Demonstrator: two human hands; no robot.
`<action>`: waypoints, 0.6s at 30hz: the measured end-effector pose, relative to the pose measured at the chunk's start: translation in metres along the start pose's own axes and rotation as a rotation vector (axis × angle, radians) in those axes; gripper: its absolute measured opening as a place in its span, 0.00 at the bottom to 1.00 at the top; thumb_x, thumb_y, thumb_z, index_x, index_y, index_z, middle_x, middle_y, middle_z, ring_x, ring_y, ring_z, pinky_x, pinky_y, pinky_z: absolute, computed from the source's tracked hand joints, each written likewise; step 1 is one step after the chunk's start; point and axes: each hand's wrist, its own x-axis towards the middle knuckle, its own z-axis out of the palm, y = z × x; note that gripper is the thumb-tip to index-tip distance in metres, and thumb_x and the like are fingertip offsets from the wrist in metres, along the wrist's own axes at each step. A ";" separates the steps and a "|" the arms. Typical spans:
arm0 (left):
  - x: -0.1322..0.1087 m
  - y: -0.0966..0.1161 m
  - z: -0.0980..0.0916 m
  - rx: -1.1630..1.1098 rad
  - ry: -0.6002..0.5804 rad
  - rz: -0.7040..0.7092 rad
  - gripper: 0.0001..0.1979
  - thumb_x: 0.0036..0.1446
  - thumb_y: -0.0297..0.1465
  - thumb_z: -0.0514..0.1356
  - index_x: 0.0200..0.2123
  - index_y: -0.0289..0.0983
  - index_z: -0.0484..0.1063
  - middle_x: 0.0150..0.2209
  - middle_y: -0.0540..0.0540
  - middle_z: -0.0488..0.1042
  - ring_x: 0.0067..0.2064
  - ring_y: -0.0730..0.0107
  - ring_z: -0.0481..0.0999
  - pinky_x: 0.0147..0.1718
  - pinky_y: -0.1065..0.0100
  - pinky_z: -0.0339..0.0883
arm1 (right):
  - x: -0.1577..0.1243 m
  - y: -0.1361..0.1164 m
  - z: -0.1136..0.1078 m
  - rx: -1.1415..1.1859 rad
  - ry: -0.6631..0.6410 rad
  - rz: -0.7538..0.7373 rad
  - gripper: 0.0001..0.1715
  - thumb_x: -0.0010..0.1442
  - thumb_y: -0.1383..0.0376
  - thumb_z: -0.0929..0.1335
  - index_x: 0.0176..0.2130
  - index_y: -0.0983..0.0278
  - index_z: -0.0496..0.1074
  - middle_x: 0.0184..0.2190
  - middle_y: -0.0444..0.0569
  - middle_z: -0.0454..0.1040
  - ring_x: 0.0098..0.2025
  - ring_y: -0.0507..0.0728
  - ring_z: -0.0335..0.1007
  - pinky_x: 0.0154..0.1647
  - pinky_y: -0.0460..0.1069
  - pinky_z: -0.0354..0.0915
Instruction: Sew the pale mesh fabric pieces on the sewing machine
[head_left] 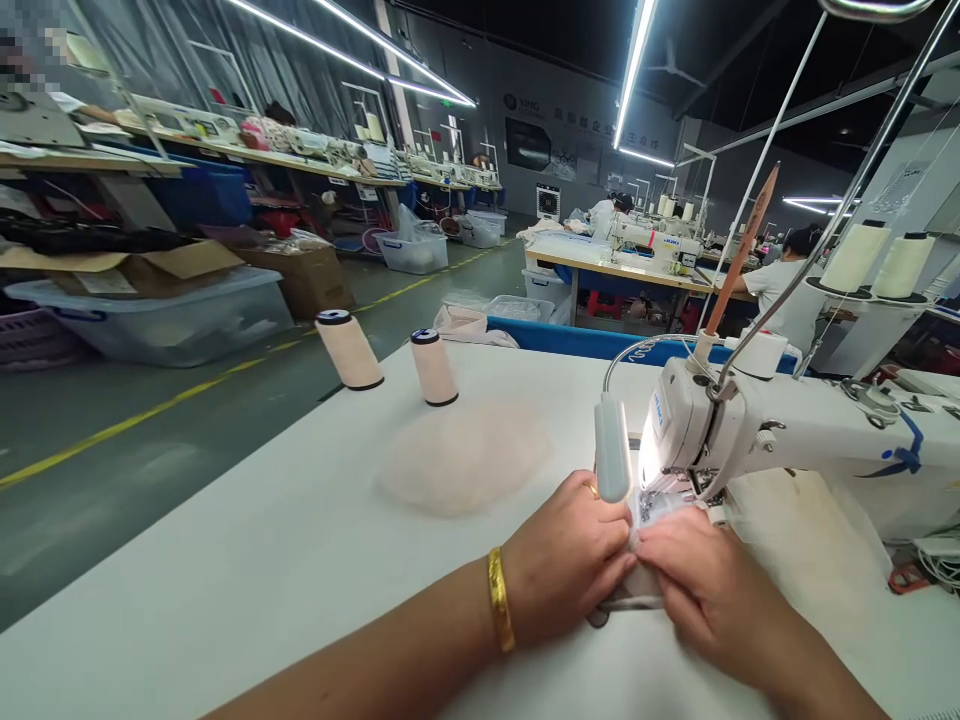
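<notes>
A white sewing machine (pixel 810 440) stands on the right of the pale table (pixel 300 560). Its presser foot area is lit, and thin whitish fabric (pixel 660 507) lies under it. My left hand (pixel 570 550), with a gold bracelet at the wrist, is closed on the fabric's near edge, left of the needle. From the right, my right hand (pixel 709 585) pinches the same fabric, its fingertips almost touching the left ones. Fingers hide most of the cloth. A grey lamp (pixel 613 450) on a bent metal neck hangs just beyond my left hand.
Two peach thread cones (pixel 350 350) stand at the table's far left edge, near a flat, sheer, beige piece (pixel 465 460). Another pale cloth (pixel 810 550) lies right of my right hand. A blue-edged trough (pixel 555 335) runs along the far side. Other people sit at machines beyond.
</notes>
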 end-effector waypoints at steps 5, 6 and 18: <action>0.000 0.003 0.004 -0.135 -0.029 0.004 0.07 0.63 0.26 0.61 0.30 0.38 0.73 0.36 0.48 0.80 0.42 0.62 0.77 0.41 0.61 0.64 | 0.001 0.010 -0.003 -0.135 0.124 0.114 0.17 0.57 0.79 0.61 0.35 0.60 0.72 0.28 0.49 0.71 0.36 0.62 0.65 0.39 0.54 0.61; 0.000 0.004 0.005 -0.146 -0.023 0.015 0.08 0.64 0.26 0.61 0.31 0.38 0.74 0.36 0.48 0.80 0.42 0.62 0.77 0.39 0.62 0.64 | 0.000 0.011 -0.003 -0.100 0.143 0.090 0.17 0.58 0.79 0.61 0.36 0.60 0.72 0.28 0.49 0.71 0.37 0.62 0.65 0.39 0.54 0.62; -0.004 0.002 0.009 -0.145 0.009 0.027 0.07 0.63 0.25 0.60 0.36 0.40 0.78 0.39 0.48 0.80 0.40 0.62 0.75 0.37 0.60 0.61 | 0.001 -0.005 0.006 0.165 -0.089 0.019 0.17 0.61 0.81 0.60 0.38 0.60 0.67 0.38 0.47 0.76 0.39 0.59 0.70 0.37 0.51 0.63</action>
